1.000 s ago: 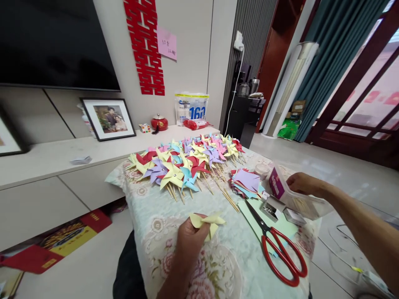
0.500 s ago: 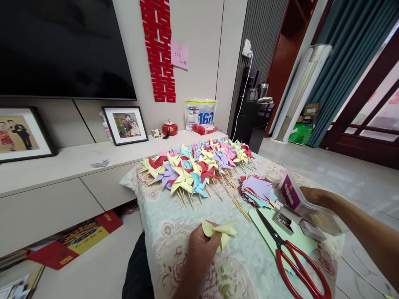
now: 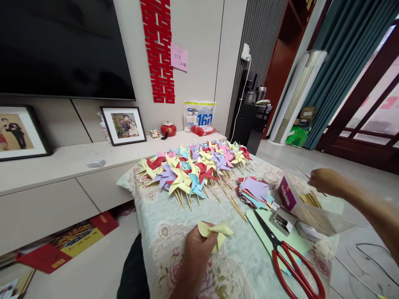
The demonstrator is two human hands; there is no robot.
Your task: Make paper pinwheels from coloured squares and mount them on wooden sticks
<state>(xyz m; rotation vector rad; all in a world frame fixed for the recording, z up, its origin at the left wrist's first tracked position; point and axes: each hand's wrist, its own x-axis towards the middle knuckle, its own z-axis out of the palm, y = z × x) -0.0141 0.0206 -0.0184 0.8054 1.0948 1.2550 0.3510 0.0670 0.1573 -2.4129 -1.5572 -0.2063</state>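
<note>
While the left hand [image 3: 198, 248] pinches a folded pale-yellow paper pinwheel [image 3: 222, 228] left of the red-handled scissors [image 3: 274, 241], the right hand [image 3: 324, 181] is out beyond them on the right, closed around a thin wooden stick [image 3: 303, 172]! The stick slants out from both sides of the fist, above a clear plastic box [image 3: 287, 195] with a purple label, right of the scissors' blades; a bundle of sticks [image 3: 311, 200] lies inside it. Just right of the blades, a small open carton [image 3: 288, 219] of metal pieces; under the scissors, pale-green paper [image 3: 260, 224]. Past their tip, a stack of coloured paper [image 3: 254, 189]; left of the tip, loose sticks [image 3: 238, 208] on the cloth-covered desk [image 3: 237, 265]. And farther off, beyond the scissors to the left, a whole crowd of stick-mounted pinwheels [image 3: 199, 166], yellow, red, purple, blue and pink!
</note>
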